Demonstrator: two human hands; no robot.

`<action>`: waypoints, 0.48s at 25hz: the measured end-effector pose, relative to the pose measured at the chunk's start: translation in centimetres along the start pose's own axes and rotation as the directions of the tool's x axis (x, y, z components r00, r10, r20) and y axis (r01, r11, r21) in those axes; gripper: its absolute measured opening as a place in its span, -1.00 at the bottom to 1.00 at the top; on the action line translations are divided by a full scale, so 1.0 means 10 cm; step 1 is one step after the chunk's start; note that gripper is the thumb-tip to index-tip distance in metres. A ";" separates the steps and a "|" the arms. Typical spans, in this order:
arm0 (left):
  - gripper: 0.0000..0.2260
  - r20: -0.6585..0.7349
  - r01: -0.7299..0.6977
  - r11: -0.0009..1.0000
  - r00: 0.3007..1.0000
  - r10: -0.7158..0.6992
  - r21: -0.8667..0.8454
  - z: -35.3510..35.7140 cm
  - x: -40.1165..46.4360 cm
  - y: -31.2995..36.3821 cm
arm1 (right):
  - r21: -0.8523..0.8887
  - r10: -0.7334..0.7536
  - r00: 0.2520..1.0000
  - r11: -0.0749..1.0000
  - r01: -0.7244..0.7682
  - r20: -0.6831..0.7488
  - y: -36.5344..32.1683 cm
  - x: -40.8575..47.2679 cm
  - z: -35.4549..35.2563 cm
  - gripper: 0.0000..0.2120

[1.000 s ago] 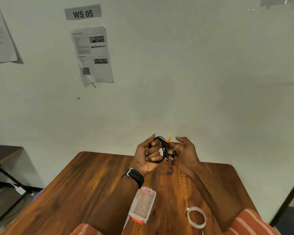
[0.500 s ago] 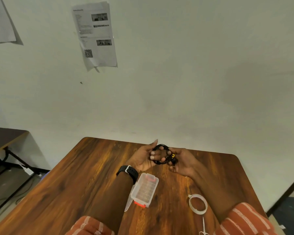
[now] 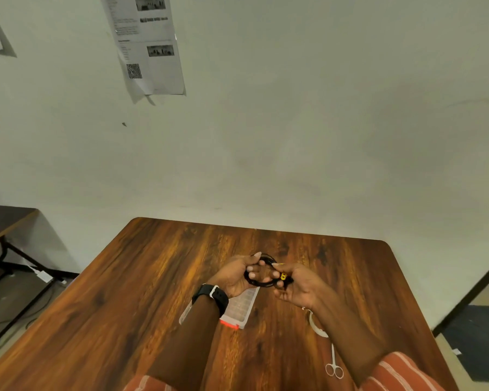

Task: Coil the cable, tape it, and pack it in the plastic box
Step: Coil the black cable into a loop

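A black cable (image 3: 261,283) is wound into a small ring with a yellow marking on its right side. My left hand (image 3: 237,277) grips the ring's left side, fingers through the loop. My right hand (image 3: 297,286) pinches the right side by the yellow part. Both hands hold the coil just above the wooden table (image 3: 124,320). Under my left wrist lies the clear plastic box (image 3: 242,309) with an orange latch, partly hidden by the hand. A roll of clear tape (image 3: 316,325) lies beneath my right forearm, mostly covered.
Small silver scissors (image 3: 333,365) lie on the table near its front right. The white wall rises just behind the table's far edge. A dark desk (image 3: 3,221) stands to the left, with a floor gap between it and the table.
The view has tilted down and my hands have lowered toward the table. The cable has gone from a bunched bundle in my fists to a round ring held between both hands.
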State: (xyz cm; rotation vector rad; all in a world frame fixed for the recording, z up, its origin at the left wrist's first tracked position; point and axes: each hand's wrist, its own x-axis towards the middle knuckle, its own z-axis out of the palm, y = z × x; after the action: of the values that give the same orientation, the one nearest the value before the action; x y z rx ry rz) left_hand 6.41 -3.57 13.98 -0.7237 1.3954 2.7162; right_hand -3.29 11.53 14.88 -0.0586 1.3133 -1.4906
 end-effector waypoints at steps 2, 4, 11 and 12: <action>-0.76 -0.035 0.041 0.999 0.999 -0.041 0.007 -0.08 0.02 -0.13 | 0.027 -0.072 0.993 0.997 0.075 -0.097 0.15 0.08 -0.09 -0.81; -0.70 -0.012 0.103 0.995 0.995 -0.103 0.003 -0.18 0.00 -0.33 | 0.023 -0.101 0.979 0.994 0.107 -0.175 0.36 0.15 -0.17 -0.76; -0.86 -0.377 0.055 0.820 0.904 0.201 0.569 -0.24 -0.07 -1.36 | -0.077 -0.031 0.922 0.997 0.002 -0.386 1.43 0.35 -0.47 -0.83; -0.86 -0.391 0.070 0.752 0.884 0.258 0.655 -0.28 -0.06 -1.48 | -0.107 -0.035 0.910 0.994 -0.010 -0.413 1.55 0.38 -0.50 -0.85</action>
State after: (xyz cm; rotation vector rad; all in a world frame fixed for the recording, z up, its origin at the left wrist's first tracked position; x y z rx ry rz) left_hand 11.12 3.36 1.50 -1.2785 2.3539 1.8885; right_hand 2.18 15.39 -0.39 0.1923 1.7358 -1.4927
